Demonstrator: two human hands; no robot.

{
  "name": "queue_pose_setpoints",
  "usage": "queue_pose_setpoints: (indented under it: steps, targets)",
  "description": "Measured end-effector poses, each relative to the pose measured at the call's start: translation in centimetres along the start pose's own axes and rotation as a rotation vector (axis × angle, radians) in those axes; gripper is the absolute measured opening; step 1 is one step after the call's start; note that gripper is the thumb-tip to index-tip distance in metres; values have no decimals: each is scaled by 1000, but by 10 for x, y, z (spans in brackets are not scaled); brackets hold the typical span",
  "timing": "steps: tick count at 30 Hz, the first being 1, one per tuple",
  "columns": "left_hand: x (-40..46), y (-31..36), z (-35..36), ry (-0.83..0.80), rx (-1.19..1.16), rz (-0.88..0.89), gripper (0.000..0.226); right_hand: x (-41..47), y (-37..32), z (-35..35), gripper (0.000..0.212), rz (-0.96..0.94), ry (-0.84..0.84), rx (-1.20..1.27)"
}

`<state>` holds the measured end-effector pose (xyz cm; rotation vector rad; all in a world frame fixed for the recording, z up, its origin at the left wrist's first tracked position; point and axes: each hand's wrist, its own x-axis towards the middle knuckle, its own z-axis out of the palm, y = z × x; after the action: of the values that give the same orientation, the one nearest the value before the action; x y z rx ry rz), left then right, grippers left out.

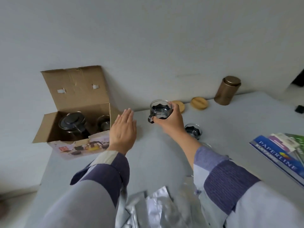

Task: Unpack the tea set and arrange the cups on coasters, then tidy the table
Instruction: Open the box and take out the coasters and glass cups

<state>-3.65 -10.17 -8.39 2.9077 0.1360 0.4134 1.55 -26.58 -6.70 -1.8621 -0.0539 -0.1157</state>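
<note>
My right hand [171, 122] grips a glass cup with a black base and handle [160, 109], held just left of a round wooden coaster [180, 104] near the wall. A second wooden coaster [199, 103] lies to the right of it. Another glass cup [193, 130] stands on the table beside my right forearm. My left hand [123, 129] hovers flat, fingers straight, next to the open cardboard box [75, 96]. Inside the box sit a dark teapot [72, 125] and one more cup [103, 124].
A bronze tin canister [227, 90] stands by the wall at the right. A stack of books and paper packs [283, 155] lies at the right edge. Crumpled silver wrapping [154, 209] lies near the front. A small black object [299, 109] sits far right.
</note>
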Motion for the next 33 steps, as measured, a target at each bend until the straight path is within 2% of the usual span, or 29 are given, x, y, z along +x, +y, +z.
queue_pose_setpoints:
  steps: [7,13,16,19,24,33]
  targets:
    - [-30,111,79,-232,-37,9,52,11,60,-108,80,77,54,-89]
    - [-44,140,130,-374,-57,-79,52,24,124,-163,76,163,128,-234]
    - [-50,141,148,-341,-61,-112,59,32,150,-178,76,192,140,-249]
    - [-57,141,161,-228,-64,-130,70,42,170,-185,77,229,144,-256]
    - [-57,144,163,-133,-95,-156,60,60,188,-186,80,242,202,-237]
    - [-56,144,164,-109,-119,-158,55,69,198,-175,87,244,269,-342]
